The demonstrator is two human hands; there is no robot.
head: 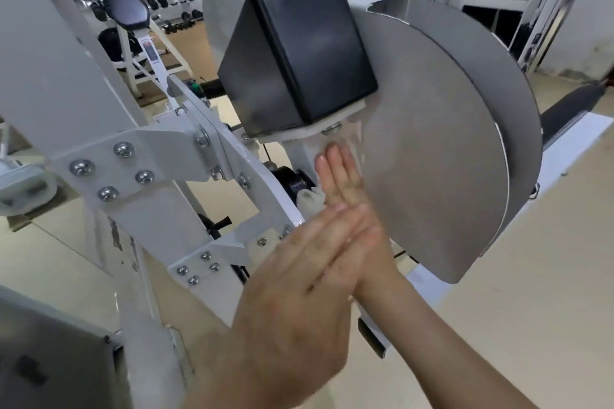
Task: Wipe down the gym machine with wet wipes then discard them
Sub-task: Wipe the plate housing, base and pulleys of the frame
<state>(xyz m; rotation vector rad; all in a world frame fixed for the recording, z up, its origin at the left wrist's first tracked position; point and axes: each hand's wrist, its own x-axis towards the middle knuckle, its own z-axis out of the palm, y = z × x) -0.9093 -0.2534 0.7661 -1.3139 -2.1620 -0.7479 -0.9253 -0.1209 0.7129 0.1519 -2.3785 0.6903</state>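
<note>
The gym machine has a white bolted frame [159, 156], a black padded block [299, 43] and a large grey metal disc [432, 149]. My right hand [339, 176] reaches up from the lower right, fingers straight, against the white bracket just under the black pad and beside the disc. It presses a crumpled white wet wipe [309, 201], which bulges out at the hand's left edge. My left hand [299, 292] is in the foreground, flat and holding nothing, with its fingertips lying across my right wrist.
A black knob [292, 179] sits just left of the wipe. Benches, dumbbell racks and other white machines [133, 10] stand at the back left. A long padded bench [564, 109] extends behind the disc on the right. Beige floor lies below.
</note>
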